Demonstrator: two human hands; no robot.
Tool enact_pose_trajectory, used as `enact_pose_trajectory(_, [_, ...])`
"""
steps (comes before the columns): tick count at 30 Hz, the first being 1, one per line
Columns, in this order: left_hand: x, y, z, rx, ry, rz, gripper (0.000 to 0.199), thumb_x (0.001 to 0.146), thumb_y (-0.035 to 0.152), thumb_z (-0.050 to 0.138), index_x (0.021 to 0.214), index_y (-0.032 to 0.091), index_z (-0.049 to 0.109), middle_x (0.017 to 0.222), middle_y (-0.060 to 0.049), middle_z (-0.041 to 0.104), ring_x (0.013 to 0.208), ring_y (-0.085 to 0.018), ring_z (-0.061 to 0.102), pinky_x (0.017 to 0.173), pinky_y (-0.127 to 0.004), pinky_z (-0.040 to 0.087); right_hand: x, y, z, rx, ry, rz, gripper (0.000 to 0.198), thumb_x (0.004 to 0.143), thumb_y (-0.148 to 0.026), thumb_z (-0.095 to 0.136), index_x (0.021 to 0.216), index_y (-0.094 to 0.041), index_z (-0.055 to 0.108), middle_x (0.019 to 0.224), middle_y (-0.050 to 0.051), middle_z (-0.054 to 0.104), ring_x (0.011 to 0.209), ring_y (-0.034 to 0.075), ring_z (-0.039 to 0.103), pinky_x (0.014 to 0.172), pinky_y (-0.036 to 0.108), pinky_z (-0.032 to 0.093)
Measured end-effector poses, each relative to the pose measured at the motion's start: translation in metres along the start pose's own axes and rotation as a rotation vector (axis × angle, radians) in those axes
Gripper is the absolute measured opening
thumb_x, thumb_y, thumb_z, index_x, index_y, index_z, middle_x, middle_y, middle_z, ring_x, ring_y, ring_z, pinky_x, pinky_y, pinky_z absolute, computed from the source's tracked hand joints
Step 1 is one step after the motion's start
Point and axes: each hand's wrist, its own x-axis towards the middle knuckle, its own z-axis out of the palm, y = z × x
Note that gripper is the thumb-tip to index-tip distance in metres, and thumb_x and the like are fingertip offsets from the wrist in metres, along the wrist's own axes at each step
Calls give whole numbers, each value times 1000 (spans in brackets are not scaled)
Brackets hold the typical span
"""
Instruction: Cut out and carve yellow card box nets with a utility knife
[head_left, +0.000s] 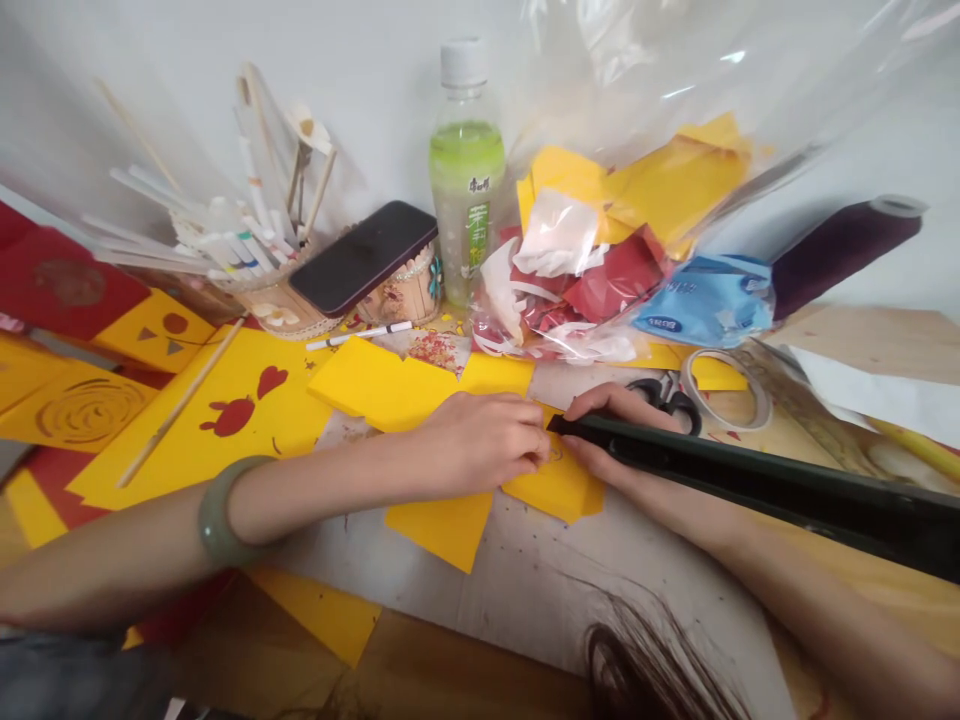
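Note:
My left hand [491, 445], below a pale green bangle [223, 512], is closed with its fingers curled down onto yellow paper [562, 490]. Faint drawn lines show on this paper beside the knuckles; whatever the fingers pinch is hidden. Close to its right is my right hand [607, 408], thumb and fingers bent toward each other over the paper's right side. A long black bar [750, 475] crosses in front of this hand, its narrow end between thumb and fingers. I cannot tell what the bar is or whether it is held. More yellow paper [442, 525] lies under the left hand.
Black-handled scissors [679, 405] and a tape roll [731, 395] lie right of my hands. Behind stand a drink bottle [466, 190], a phone [367, 255] resting on decorated pots, markers [240, 245], and a clear bag [592, 270] of paper scraps. A wooden stick [180, 405] lies left.

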Motion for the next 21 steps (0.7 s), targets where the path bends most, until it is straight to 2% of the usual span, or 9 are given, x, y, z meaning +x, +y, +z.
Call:
enact_pose_trajectory(6, [1,4,-3,39,-17,-42,14,90,21,52,88,19,66,92,0,65,87,-17,61,63,-25,43,0,3,-1,35,-3,-15,6,81,-24,58,86,-21,55,77,-1,61,70,13,57,63,24,46])
enact_pose_trajectory(8, [1,5,-5,4,-34,-60,10,87,25,58,91,18,65,93,-1,65,88,-17,60,67,-26,44,1,4,-1,52,-13,-14,7,82,-25,58,87,-21,55,78,-1,61,71,13,57,64,24,45])
enact_pose_trajectory(11, [2,5,-4,-94,-52,-72,17,80,30,69,93,19,65,94,-1,64,91,-18,59,75,-28,46,2,5,-1,67,-22,-12,8,82,-26,58,87,-21,55,78,-1,61,70,13,57,64,24,45])
enact_pose_trajectory(14, [5,6,0,-168,-70,-90,5,83,26,66,85,21,65,90,1,64,93,-18,59,77,-29,46,2,6,-1,65,-3,-28,7,82,-25,58,87,-21,55,78,-1,60,69,13,55,63,24,45])
enact_pose_trajectory(16, [8,6,3,-173,-73,-117,5,85,23,62,83,20,65,91,0,64,95,-20,59,78,-31,46,2,6,-1,59,3,-27,8,82,-25,58,87,-21,55,79,-1,60,70,13,55,64,25,45])
enact_pose_trajectory(19, [8,5,6,-195,-31,-183,7,87,22,57,84,17,62,91,-2,64,92,-20,60,76,-33,47,0,7,-2,65,16,-21,8,83,-27,57,89,-22,54,80,-1,60,73,14,56,66,25,45])
enact_pose_trajectory(21, [7,2,5,-301,49,-207,7,87,21,56,82,17,59,86,-1,65,83,-17,60,72,-29,47,0,8,-1,67,35,-23,8,84,-27,57,89,-22,55,82,-1,60,76,15,56,68,26,45])
